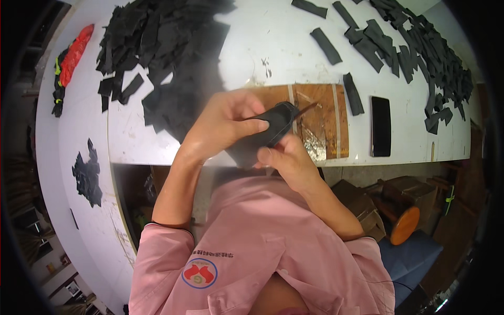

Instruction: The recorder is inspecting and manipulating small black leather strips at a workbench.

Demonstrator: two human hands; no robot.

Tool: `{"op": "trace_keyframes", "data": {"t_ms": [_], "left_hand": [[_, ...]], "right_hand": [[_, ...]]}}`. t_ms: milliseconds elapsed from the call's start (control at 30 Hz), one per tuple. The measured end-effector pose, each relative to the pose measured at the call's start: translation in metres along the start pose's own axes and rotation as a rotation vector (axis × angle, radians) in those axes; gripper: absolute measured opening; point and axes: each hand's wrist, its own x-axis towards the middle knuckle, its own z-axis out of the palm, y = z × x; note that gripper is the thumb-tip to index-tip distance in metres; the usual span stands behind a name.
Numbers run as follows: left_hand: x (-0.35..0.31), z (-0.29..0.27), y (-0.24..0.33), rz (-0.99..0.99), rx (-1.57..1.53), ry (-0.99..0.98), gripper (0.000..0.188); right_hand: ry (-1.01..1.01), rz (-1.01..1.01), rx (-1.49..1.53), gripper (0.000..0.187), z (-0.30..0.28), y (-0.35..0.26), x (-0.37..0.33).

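Close to my body, above the table's front edge, both hands grip a black fabric piece [257, 143] with an open, folded-looking end and a pale stitch line along one side. My left hand [228, 123] is closed on its upper part, thumb pressed flat on top. My right hand [289, 160] pinches its lower side between thumb and fingers. A thin brown stick-like thing [307, 109] shows just past the piece's open end; whether it touches the fabric I cannot tell. Beneath lies a worn brown wooden board [337, 121] with pale strips across it.
A large heap of flat black fabric pieces [173, 47] covers the table's left; narrow black fabric tubes [441, 68] pile up at far right. A dark phone [380, 126] lies right of the board. A red bundle [77, 52] rests far left. Below right stand cardboard boxes [409, 191] and an orange round-topped stool [405, 226].
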Motion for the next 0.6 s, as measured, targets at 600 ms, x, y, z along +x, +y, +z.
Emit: {"op": "trace_keyframes", "data": {"t_ms": [600], "left_hand": [[-0.068, 0.033, -0.038, 0.115, -0.381, 0.339, 0.018]], "right_hand": [[0.16, -0.154, 0.298, 0.013, 0.016, 0.016, 0.0]]}}
